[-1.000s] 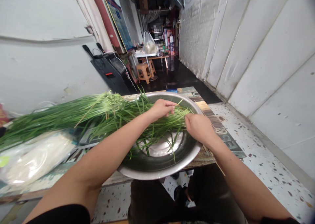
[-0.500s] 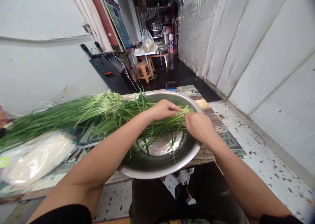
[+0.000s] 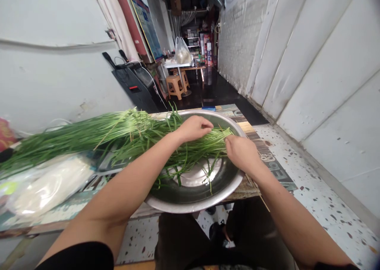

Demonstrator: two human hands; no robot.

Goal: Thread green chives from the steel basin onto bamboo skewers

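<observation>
A bundle of long green garlic chives [image 3: 196, 149] lies across a steel basin [image 3: 192, 207], its pale cut ends pointing right. My left hand [image 3: 194, 128] rests over the bundle, thumb and fingertips apart, gripping nothing that I can see. At the pale ends, my right hand [image 3: 242, 152] is closed, its fingertips pinched at the chive stems. Its inner fingers are partly hidden. A few loose leaves hang down the basin's inner wall. To the left a larger heap of chives [image 3: 89, 133] lies on the table, stems toward the basin.
On the patterned table [image 3: 285, 179], a clear plastic bag with something pale inside [image 3: 53, 183] lies at left. Thin sticks [image 3: 263, 201] jut past the table's edge by my right forearm. A blue object [image 3: 208, 108] sits behind the basin. Stools [image 3: 175, 86] stand farther back.
My left hand has drawn slightly back from the chive ends, and its fingertips have parted from the stems near my right hand. The right hand stays at the ends, closed.
</observation>
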